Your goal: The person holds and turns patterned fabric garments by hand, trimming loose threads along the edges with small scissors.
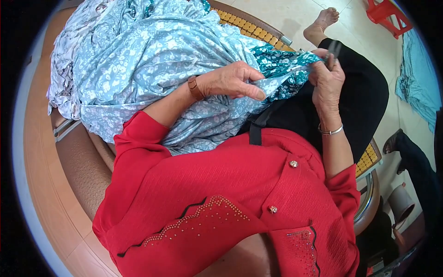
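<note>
A large heap of light blue floral fabric (pixel 152 60) lies across my lap and the bench, with a teal floral part (pixel 286 76) at its right end. My left hand (pixel 237 81), with a brown band on the wrist, is closed on the light blue cloth between thumb and fingers. The cloth stretches across to my right hand (pixel 328 78), which pinches its far edge. From my right hand's fingers stick out two blurred grey prongs (pixel 335 48), looking like the blades of thread snips. Their handle is hidden.
I sit on a brown padded bench (pixel 83 161) with yellow woven mats (pixel 251 30). On the tiled floor stand a red plastic stool (pixel 390 16) and, beneath it, a pale blue cloth (pixel 417 78). Another person's dark-clothed leg (pixel 417 161) and a grey container (pixel 400 203) are at right.
</note>
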The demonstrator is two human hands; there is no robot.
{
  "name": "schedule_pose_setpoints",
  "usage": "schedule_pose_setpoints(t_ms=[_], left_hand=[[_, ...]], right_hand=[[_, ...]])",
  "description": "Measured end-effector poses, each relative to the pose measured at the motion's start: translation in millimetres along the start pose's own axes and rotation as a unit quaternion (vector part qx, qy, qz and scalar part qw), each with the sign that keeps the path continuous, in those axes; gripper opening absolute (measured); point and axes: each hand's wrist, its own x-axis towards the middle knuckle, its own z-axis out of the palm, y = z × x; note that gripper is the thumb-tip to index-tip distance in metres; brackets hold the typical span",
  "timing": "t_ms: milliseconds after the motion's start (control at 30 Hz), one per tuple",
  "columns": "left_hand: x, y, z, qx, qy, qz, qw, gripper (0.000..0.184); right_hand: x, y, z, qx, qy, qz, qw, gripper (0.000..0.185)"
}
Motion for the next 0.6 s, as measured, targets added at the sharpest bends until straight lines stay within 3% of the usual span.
schedule_pose_setpoints(t_ms=[100, 233, 400, 600], left_hand=[[0.4, -0.7, 1.0, 0.012, 0.011, 0.012, 1.000, 0.023], [-5.8, 9.5, 4.1, -0.026, -0.084, -0.071, 0.994, 0.023], [-15.9, 20.7, -1.6, -0.091, -0.209, -0.070, 0.971, 0.022], [-12.8, 7.8, -9.1, -0.115, -0.181, -0.061, 0.975, 0.016]], right_hand=[[3.2, 1.7, -2.3, -0.003, -0.036, 0.033, 0.999, 0.014], [6.8, 1.6, -3.6, 0.013, 0.011, 0.002, 1.000, 0.014], [9.6, 1.4, -3.2, 0.029, 0.069, -0.032, 0.997, 0.014], [14.1, 5.9, -1.9, -0.065, -0.007, -0.016, 0.998, 0.014]])
